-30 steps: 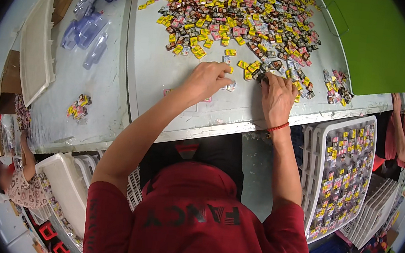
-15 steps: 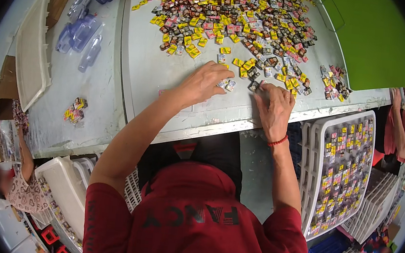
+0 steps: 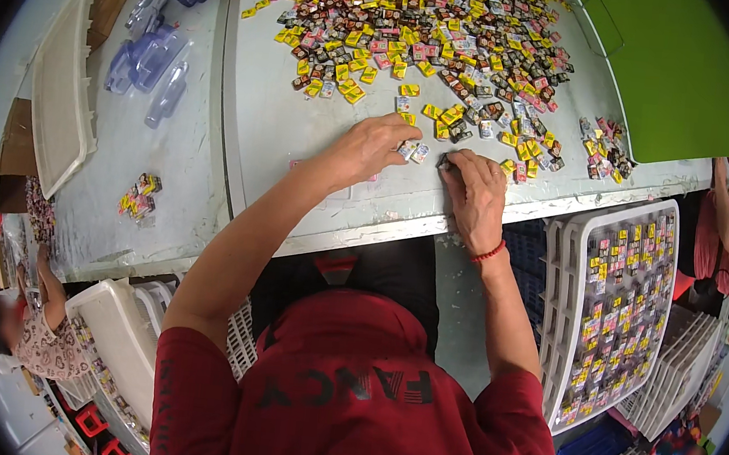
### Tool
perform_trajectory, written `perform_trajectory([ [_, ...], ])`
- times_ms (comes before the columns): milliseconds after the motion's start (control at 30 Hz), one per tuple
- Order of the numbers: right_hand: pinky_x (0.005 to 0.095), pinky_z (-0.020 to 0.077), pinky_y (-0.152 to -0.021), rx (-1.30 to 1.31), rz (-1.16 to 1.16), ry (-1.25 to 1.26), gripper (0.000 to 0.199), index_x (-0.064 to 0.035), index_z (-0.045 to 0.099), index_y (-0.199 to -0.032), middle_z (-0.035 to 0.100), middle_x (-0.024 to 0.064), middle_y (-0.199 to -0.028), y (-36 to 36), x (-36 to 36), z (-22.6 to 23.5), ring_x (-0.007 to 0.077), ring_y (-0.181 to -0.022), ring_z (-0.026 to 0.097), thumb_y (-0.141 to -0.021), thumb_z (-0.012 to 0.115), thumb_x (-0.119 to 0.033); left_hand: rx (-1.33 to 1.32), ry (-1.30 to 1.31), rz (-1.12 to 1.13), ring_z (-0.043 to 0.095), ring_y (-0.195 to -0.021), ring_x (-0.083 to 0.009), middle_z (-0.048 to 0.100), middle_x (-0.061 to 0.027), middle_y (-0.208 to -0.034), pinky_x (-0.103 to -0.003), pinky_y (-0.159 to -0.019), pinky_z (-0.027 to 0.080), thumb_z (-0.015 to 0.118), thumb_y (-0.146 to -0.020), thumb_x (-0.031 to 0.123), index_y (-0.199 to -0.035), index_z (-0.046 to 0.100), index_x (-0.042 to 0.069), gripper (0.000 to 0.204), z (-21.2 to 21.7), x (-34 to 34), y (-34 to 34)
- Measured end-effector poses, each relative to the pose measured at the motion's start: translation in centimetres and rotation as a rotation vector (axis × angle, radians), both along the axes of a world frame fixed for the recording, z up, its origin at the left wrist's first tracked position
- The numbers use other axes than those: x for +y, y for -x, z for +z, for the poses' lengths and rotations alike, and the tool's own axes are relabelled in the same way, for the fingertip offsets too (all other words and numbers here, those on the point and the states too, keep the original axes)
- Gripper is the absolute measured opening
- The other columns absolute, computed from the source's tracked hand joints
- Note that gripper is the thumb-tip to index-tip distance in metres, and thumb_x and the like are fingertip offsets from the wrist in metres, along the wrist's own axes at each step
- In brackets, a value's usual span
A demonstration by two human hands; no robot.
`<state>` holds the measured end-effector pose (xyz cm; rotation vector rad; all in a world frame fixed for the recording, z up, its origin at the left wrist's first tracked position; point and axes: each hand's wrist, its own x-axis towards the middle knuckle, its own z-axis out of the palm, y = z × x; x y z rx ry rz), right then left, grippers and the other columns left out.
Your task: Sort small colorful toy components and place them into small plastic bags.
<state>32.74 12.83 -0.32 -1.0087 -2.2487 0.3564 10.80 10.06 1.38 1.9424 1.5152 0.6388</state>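
My left hand [image 3: 374,148] rests on the table with its fingers curled against a pair of small white boxes [image 3: 414,152], which poke out past the fingertips. Just to the right, my right hand [image 3: 479,190] pinches a small black box [image 3: 446,160], partly covered by the thumb and fingers. Beyond both hands lie loose yellow boxes [image 3: 440,130] and a black box [image 3: 460,130]. A big heap of the same little boxes [image 3: 418,31], in yellow, brown, black and pink, spreads across the far table.
At the right stands a green board [image 3: 686,74], with a small pile of boxes [image 3: 606,150] beside it. Clear plastic containers [image 3: 148,62] and another small pile [image 3: 139,197] lie on the left. A white crate [image 3: 671,231] below the table edge holds rows of boxes. Other people work on both sides.
My right hand has moved left, toward my left hand, with a black box in its fingers. My left hand stays nearly in place by the white boxes.
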Motion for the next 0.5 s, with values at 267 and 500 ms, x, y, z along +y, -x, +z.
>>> perform_trajectory([
  [267,0.0347,0.0461,-0.083,0.149,-0.065,0.211,0.019,-0.0047,0.064,-0.101,0.067,0.0104,-0.097,-0.6,0.0,-0.2,0.0281,-0.092,0.062,-0.082,0.066,-0.001,0.080,-0.093,-0.002,0.055,-0.104,-0.0285,0.058,-0.0110,-0.107,-0.038,-0.089,0.045,0.072,-0.076,0.015,-0.113,0.062,0.006,0.039,-0.4,0.2,-0.7],
  [500,0.0360,0.0430,-0.081,0.115,-0.088,0.086,0.025,-0.0065,0.062,-0.105,0.065,0.0084,-0.097,-2.0,0.2,0.3,0.0266,-0.088,0.060,-0.081,0.070,-0.008,0.072,-0.176,-0.105,0.053,-0.110,-0.0284,0.060,-0.0091,-0.114,-0.037,-0.095,0.043,0.072,-0.075,0.014,-0.112,0.062,0.006,0.038,-1.7,0.7,-0.6],
])
